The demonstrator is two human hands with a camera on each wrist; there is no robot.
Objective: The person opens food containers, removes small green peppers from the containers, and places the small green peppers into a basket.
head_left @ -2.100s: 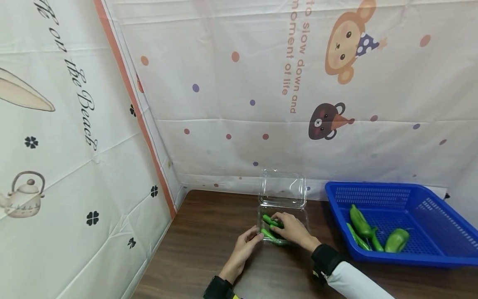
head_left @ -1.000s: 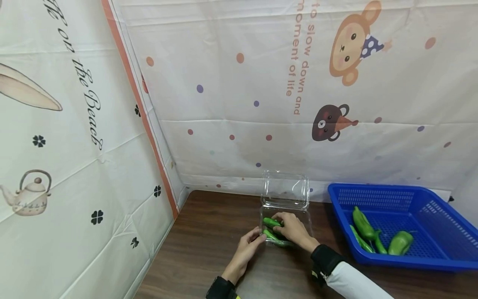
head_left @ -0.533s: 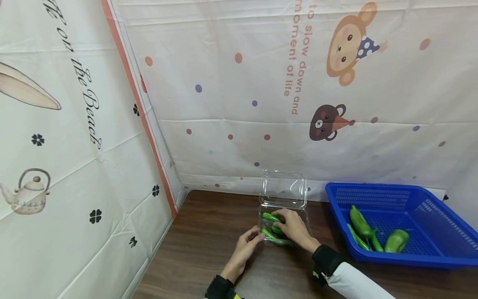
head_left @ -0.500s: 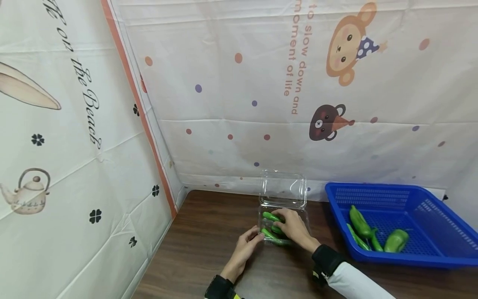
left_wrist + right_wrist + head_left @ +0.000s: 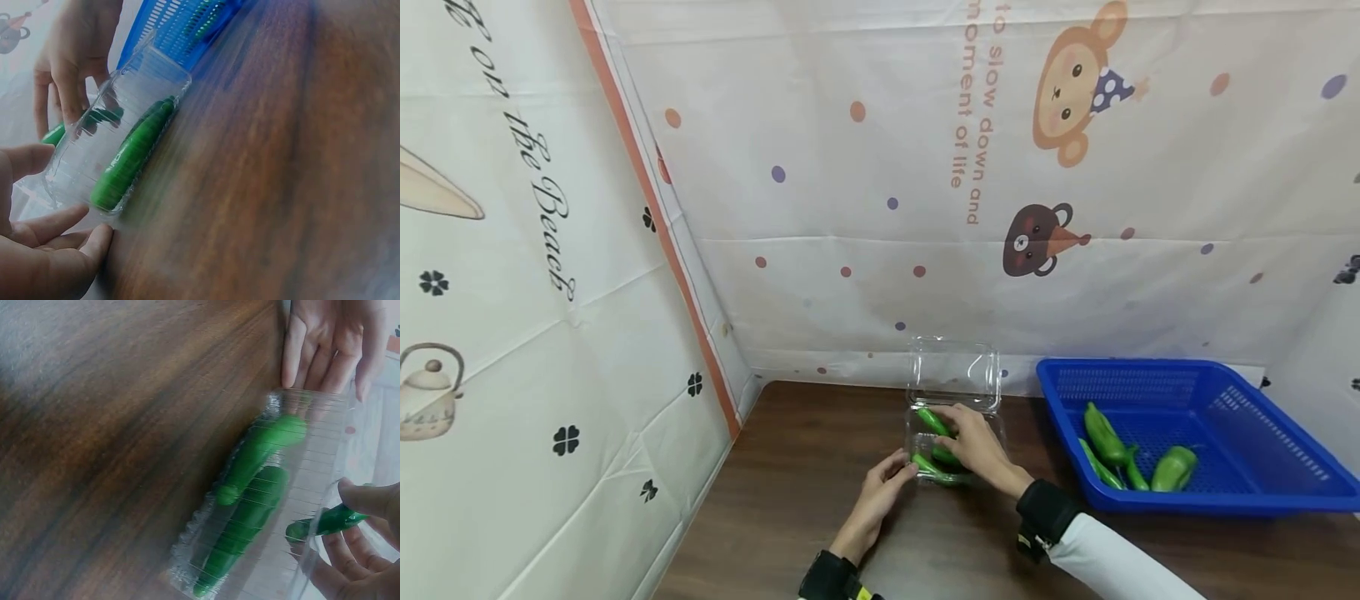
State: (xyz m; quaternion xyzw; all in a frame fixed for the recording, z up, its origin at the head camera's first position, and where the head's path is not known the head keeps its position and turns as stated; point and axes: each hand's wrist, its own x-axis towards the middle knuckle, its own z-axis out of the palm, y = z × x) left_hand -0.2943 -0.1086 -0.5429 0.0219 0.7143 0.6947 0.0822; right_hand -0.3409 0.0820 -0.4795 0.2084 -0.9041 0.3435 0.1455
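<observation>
We see a dark wooden table (image 5: 820, 467) bearing a clear plastic box (image 5: 953, 454) beside a blue basket (image 5: 1262, 492) at right.

A blue basket (image 5: 1262, 492) holds green peppers (image 5: 1105, 437) on the table (image 5: 790, 500).

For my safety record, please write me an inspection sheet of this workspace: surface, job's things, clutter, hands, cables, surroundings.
Surface: dark brown wooden table, bare where visible.
Job's things: clear plastic clamshell box, lid upright, holding glossy green peppers; more peppers lie in the blue perforated plastic basket.
Clutter: nothing seen.
Hands: left hand touches the box's near left corner, fingers straight; right hand pinches one green pepper inside the box.
Cables: nothing seen.
Surroundings: white cartoon-printed cloth backdrop behind and to the left.
</observation>
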